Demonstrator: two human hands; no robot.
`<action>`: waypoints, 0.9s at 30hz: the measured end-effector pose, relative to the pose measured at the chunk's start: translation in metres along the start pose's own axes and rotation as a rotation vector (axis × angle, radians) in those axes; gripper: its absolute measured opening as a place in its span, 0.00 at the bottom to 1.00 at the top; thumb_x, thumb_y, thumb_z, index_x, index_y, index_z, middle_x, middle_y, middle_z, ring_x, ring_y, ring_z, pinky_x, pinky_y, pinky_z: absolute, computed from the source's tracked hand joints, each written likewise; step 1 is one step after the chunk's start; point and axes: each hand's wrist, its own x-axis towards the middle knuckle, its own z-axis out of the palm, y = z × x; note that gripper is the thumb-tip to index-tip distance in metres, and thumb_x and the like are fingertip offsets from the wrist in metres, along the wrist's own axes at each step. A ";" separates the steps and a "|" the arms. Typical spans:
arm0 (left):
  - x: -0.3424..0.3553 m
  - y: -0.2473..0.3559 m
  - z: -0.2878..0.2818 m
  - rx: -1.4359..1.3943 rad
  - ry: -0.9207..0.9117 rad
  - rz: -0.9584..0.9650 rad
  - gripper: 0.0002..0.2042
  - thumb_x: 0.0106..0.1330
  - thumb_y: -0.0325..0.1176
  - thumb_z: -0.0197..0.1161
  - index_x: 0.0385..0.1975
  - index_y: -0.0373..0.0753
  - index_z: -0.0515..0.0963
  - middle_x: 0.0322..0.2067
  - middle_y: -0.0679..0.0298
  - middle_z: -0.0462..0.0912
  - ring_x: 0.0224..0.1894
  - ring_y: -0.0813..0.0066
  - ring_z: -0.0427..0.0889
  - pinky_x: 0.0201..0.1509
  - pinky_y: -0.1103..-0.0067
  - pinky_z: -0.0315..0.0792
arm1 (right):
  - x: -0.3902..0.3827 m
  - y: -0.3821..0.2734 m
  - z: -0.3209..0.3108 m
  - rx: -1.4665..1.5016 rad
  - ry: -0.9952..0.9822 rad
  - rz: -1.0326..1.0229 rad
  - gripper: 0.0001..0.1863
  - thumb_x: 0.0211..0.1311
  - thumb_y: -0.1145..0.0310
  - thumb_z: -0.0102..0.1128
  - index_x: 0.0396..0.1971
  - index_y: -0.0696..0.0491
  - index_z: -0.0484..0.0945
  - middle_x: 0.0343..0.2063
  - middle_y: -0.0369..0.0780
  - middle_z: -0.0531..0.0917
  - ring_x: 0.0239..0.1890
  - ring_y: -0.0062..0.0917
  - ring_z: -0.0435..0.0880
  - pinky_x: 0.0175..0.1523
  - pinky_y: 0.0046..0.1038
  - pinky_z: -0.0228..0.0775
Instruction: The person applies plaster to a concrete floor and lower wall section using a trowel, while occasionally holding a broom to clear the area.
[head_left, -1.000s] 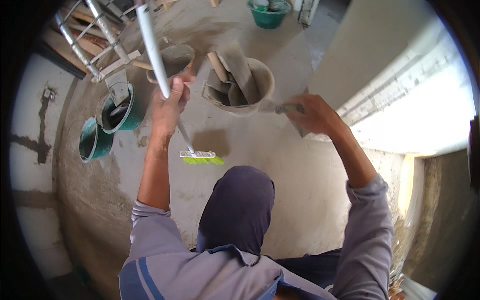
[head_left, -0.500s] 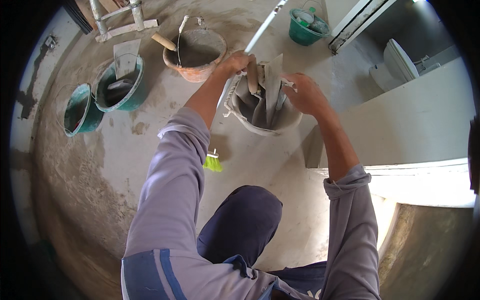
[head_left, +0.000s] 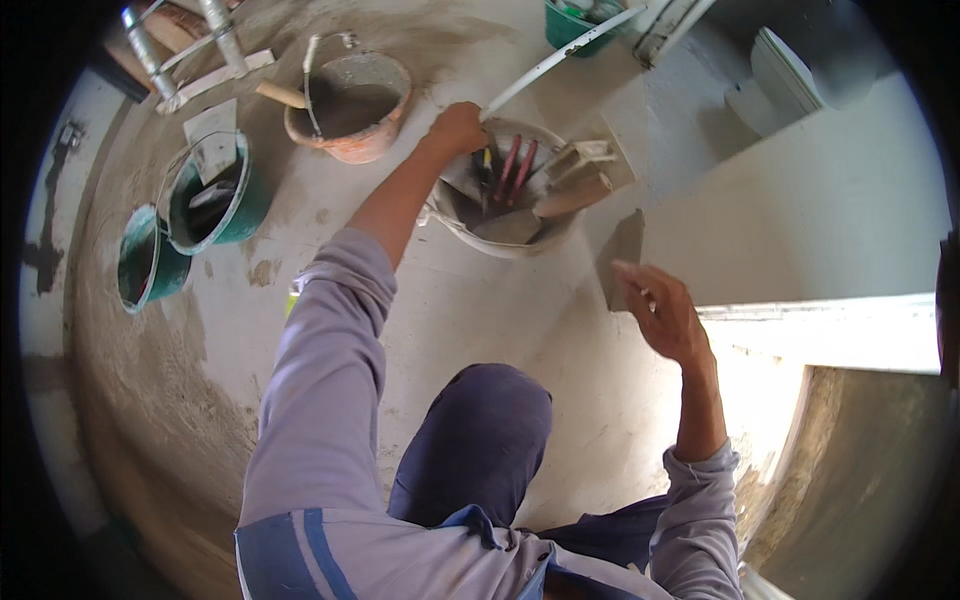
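the left hand (head_left: 458, 129) is gripping a white pole (head_left: 562, 62) just beside the far left rim of the tool bucket (head_left: 515, 250), and i'm seeing the pole slanting away past the tool bucket's far side toward a green tub (head_left: 557, 32). the right hand (head_left: 662, 312) is hanging in the air to the near right of the tool bucket, apart from it, its fingers half bending with a gap between them and the thumb. inside the tool bucket, red handles (head_left: 517, 170) are pointing up, a wooden tool handle (head_left: 575, 195) is leaning toward the right rim, and a grey blade (head_left: 508, 228) is lying near the front. an orange bucket (head_left: 368, 149) is standing to the tool bucket's far left, with a wooden stick (head_left: 281, 95) jutting over its rim. farther left of the tool bucket, a large green bucket (head_left: 248, 205) and a small green bucket (head_left: 174, 270) are standing side by side.
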 end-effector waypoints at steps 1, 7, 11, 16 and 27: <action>-0.005 0.002 0.004 0.026 0.050 0.027 0.21 0.51 0.41 0.66 0.44 0.39 0.80 0.39 0.49 0.81 0.44 0.52 0.81 0.50 0.66 0.74 | -0.021 0.003 0.000 0.061 -0.009 0.022 0.14 0.62 0.70 0.54 0.47 0.56 0.78 0.35 0.45 0.82 0.32 0.33 0.80 0.38 0.29 0.72; -0.025 0.012 0.005 0.121 0.131 -0.073 0.20 0.52 0.46 0.65 0.42 0.41 0.80 0.45 0.51 0.78 0.49 0.54 0.77 0.52 0.64 0.70 | -0.119 0.014 0.003 0.055 -0.130 0.272 0.15 0.60 0.72 0.55 0.48 0.56 0.77 0.35 0.44 0.82 0.31 0.33 0.80 0.37 0.30 0.73; -0.014 0.020 0.014 0.115 0.246 0.012 0.23 0.54 0.48 0.61 0.47 0.43 0.79 0.43 0.51 0.80 0.48 0.54 0.80 0.52 0.64 0.73 | -0.167 0.024 -0.006 0.039 -0.065 0.337 0.16 0.59 0.72 0.56 0.47 0.56 0.77 0.35 0.45 0.81 0.34 0.38 0.80 0.41 0.34 0.72; 0.043 -0.073 -0.011 0.972 -0.270 0.649 0.31 0.54 0.52 0.64 0.56 0.44 0.70 0.50 0.54 0.78 0.56 0.53 0.73 0.61 0.63 0.65 | -0.207 0.007 -0.012 -0.101 0.000 0.237 0.18 0.61 0.68 0.55 0.51 0.53 0.74 0.37 0.45 0.79 0.41 0.39 0.77 0.47 0.37 0.69; -0.080 -0.102 -0.108 0.330 0.143 0.015 0.23 0.64 0.44 0.60 0.58 0.47 0.69 0.37 0.56 0.79 0.38 0.65 0.78 0.39 0.70 0.72 | -0.318 -0.057 -0.003 -0.003 -0.182 0.231 0.08 0.59 0.68 0.53 0.33 0.57 0.73 0.28 0.42 0.77 0.38 0.35 0.80 0.38 0.34 0.71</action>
